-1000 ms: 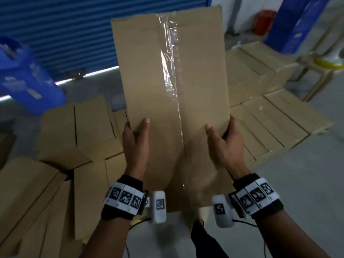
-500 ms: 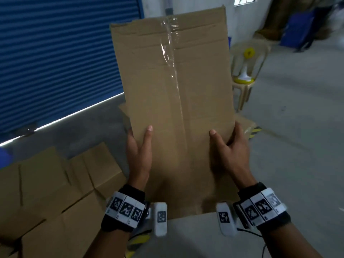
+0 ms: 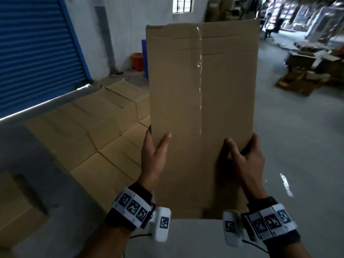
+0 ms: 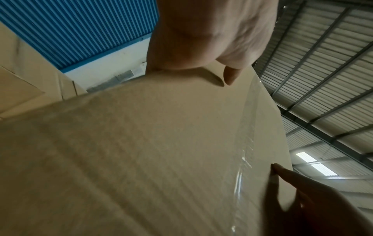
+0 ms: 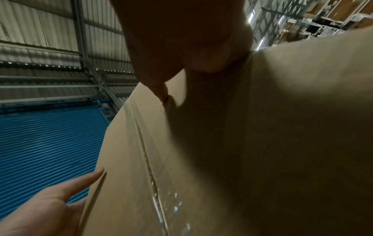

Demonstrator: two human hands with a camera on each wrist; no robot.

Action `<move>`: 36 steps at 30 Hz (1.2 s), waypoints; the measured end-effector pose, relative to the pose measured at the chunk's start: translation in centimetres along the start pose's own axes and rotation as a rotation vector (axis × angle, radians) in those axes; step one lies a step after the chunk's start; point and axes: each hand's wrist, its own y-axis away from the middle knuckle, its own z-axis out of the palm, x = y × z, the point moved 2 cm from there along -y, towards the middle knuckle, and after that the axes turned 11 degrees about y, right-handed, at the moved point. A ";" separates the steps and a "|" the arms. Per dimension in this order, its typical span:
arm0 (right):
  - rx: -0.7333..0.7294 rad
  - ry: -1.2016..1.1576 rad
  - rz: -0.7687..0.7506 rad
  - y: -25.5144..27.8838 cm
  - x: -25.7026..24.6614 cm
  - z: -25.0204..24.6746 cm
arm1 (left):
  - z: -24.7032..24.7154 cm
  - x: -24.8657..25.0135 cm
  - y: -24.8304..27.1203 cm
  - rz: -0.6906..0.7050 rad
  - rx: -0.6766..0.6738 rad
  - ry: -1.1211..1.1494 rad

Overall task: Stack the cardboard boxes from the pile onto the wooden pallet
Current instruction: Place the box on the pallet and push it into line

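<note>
- Grey concrete floor (image 3: 290,146) spreads across a warehouse, with a blue roller shutter (image 3: 37,53) on the left wall and a white wall with a small window beyond it.
- One cardboard box (image 3: 201,118), its middle seam sealed with clear tape (image 3: 200,86), is held upright in front of the person, off the floor and well above the other boxes.
- The left hand (image 3: 154,157) grips the box's left edge, thumb on the near face and fingers wrapped behind.
- The right hand (image 3: 245,159) grips the right edge the same way, thumb in front and fingers curled round the back.
- Both wrists carry bands with black and white markers and a small white camera.
- More cardboard boxes (image 3: 96,127) lie packed side by side on the floor to the left, below and behind the held box.
- A red bucket (image 3: 137,61) stands by the far wall; the held box hides the ground straight ahead.
- At the far right, loose cardboard and other goods (image 3: 307,71) sit in a blurred heap.
- The left wrist view shows what the head view does not: a ribbed metal roof (image 4: 322,63) overhead, with the box face (image 4: 141,151) filling the lower frame.
- The right wrist view adds storage racking (image 5: 322,16) high at the right, and the left hand's fingertips (image 5: 96,171) resting on the box's far edge.
</note>
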 end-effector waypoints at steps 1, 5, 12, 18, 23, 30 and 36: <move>0.005 0.006 0.008 -1.3 0.7 0.1 | 1.2 -0.6 -1.0 0.006 -0.009 0.010; 0.011 0.028 0.006 -6.7 3.3 2.2 | 4.6 -3.8 -6.3 0.001 -0.016 0.027; 0.022 0.081 0.017 -19.9 5.9 9.1 | 9.7 -10.7 -20.1 -0.025 -0.062 0.121; 0.032 0.160 0.039 -32.8 5.8 14.2 | 14.4 -14.7 -32.7 -0.084 -0.041 0.140; 0.013 0.187 0.048 -40.3 7.6 17.8 | 17.5 -17.8 -39.4 -0.079 -0.028 0.173; -0.071 0.151 0.023 -51.7 11.8 22.8 | 22.9 -23.3 -46.2 -0.087 0.113 0.144; -0.217 0.007 -0.033 -63.2 15.9 26.2 | 30.1 -27.5 -51.9 -0.121 0.262 0.057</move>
